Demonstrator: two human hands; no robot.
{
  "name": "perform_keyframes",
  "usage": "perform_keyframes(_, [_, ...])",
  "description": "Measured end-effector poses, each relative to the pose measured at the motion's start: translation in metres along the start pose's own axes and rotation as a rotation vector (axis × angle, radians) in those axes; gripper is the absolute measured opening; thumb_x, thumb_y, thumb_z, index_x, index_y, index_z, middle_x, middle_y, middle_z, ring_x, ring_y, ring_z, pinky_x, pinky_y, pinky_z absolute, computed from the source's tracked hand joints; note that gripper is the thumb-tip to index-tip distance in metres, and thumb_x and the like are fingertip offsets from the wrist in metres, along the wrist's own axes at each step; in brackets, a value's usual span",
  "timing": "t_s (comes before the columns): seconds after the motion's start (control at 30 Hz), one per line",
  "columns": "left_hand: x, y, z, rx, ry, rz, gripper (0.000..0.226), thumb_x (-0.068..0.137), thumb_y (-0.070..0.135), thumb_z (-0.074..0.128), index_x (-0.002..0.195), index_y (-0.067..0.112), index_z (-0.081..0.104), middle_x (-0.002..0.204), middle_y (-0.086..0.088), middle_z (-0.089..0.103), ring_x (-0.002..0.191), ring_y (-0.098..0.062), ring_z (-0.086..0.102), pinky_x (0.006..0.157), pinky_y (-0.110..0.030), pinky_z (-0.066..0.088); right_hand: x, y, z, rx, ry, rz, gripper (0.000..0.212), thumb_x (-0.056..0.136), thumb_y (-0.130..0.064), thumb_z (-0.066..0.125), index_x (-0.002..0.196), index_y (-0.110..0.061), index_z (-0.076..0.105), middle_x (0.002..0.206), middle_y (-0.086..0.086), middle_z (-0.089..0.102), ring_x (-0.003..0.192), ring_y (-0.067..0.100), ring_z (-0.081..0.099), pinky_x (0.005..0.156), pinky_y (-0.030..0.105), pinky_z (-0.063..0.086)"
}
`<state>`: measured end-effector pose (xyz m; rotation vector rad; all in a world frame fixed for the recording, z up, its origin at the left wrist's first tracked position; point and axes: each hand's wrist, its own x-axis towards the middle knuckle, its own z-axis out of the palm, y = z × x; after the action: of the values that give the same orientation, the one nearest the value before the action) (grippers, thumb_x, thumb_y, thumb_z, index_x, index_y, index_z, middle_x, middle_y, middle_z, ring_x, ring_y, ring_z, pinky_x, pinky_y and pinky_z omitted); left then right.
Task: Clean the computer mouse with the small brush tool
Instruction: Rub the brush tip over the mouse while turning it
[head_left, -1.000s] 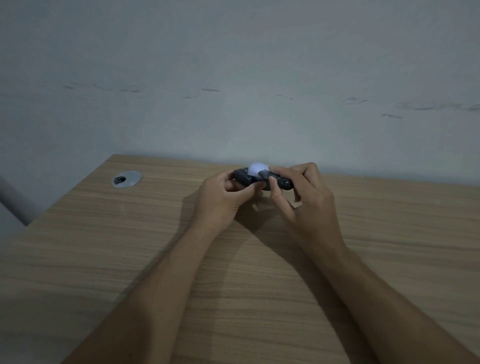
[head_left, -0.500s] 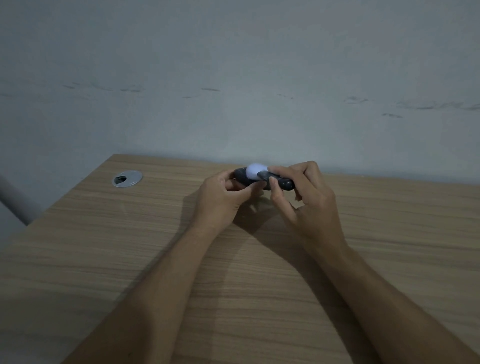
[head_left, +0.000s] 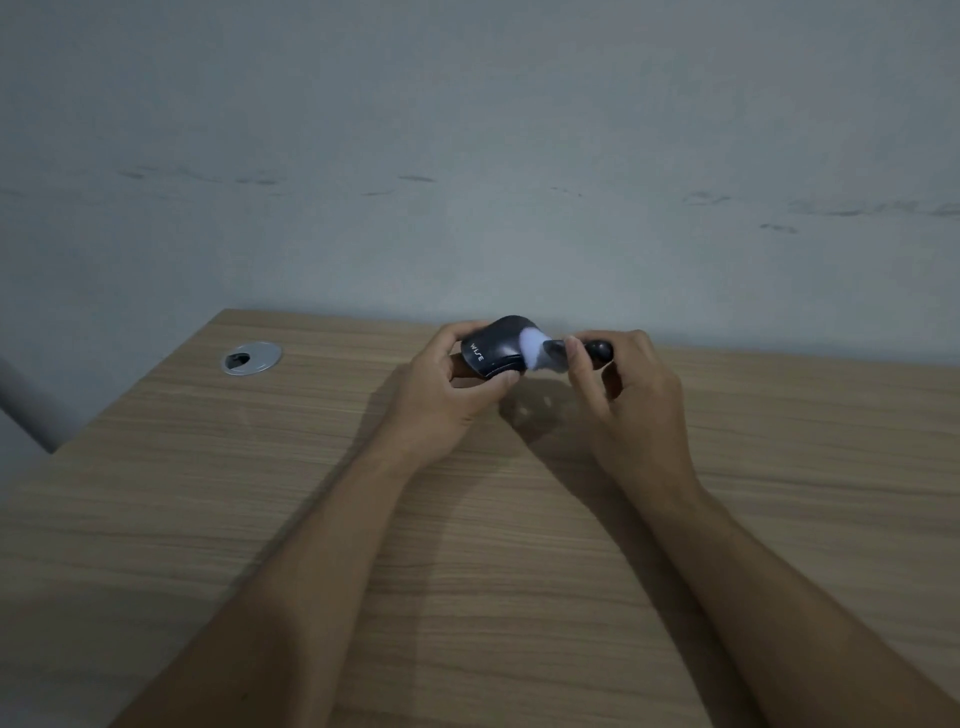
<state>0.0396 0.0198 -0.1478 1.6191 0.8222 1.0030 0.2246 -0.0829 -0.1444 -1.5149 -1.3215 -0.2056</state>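
A black computer mouse (head_left: 497, 347) with white lettering on its rear is held above the wooden desk (head_left: 260, 493) near its far edge. My left hand (head_left: 447, 392) grips it from the left and below, tilting its back toward me. My right hand (head_left: 631, 395) pinches the dark handle of a small brush (head_left: 566, 349). The brush's white bristle tuft (head_left: 535, 345) rests against the mouse's right side. The far end of the handle pokes out behind my right fingers.
A round silver cable grommet (head_left: 251, 357) is set into the desk at the far left. A grey wall (head_left: 467, 156) rises right behind the desk's far edge. The desk's left edge runs diagonally toward me.
My left hand has turned the mouse so its rounded back and lettering face me. The white bristles have shifted from on top of the mouse to its right side, and my right hand moved right.
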Motion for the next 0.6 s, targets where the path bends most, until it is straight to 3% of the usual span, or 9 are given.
perform_keyframes(0.1, [-0.003,0.002,-0.001,0.057,-0.057,0.052,0.062,0.091,0.006,0.089,0.145,0.024,0.063,0.135,0.001,0.078,0.117,-0.011,0.078,0.101,-0.028,0.060,0.002,0.007,-0.004,-0.026,0.033,0.094,0.023,0.109,-0.035,0.067,0.118,-0.019,0.081,0.101,0.002,0.070,0.077,-0.007,0.060,0.074,0.001,0.039])
perform_keyframes(0.23, [-0.006,0.003,0.002,0.179,-0.108,0.095,0.065,0.091,0.010,0.090,0.145,0.034,0.063,0.136,0.011,0.077,0.126,-0.012,0.073,0.110,-0.041,0.059,0.002,0.002,-0.004,0.059,0.025,0.089,0.023,0.109,-0.033,0.068,0.124,-0.020,0.080,0.103,0.001,0.070,0.077,0.010,0.065,0.073,0.006,0.043])
perform_keyframes(0.33, [-0.004,0.000,0.001,0.209,-0.059,0.102,0.069,0.090,-0.002,0.082,0.144,0.035,0.062,0.134,0.009,0.077,0.124,-0.014,0.074,0.109,-0.050,0.061,0.000,-0.005,-0.003,0.100,-0.035,-0.029,0.021,0.109,-0.029,0.068,0.121,-0.016,0.079,0.103,-0.004,0.070,0.079,-0.003,0.063,0.076,0.009,0.042])
perform_keyframes(0.43, [-0.004,0.001,0.000,0.187,-0.031,0.108,0.072,0.089,-0.010,0.078,0.143,0.034,0.064,0.136,0.011,0.076,0.125,-0.012,0.074,0.109,-0.047,0.061,-0.002,-0.005,0.000,0.059,-0.060,-0.082,0.017,0.109,-0.026,0.069,0.108,-0.011,0.077,0.093,-0.005,0.065,0.078,-0.008,0.056,0.073,0.007,0.038])
perform_keyframes(0.6, [-0.002,-0.002,0.000,0.162,-0.022,0.107,0.068,0.089,0.002,0.087,0.145,0.032,0.061,0.139,0.011,0.075,0.127,-0.016,0.072,0.115,-0.049,0.056,0.003,0.007,-0.002,0.002,0.055,0.065,0.024,0.110,-0.033,0.066,0.111,-0.013,0.078,0.096,0.002,0.072,0.076,0.008,0.061,0.073,0.005,0.040])
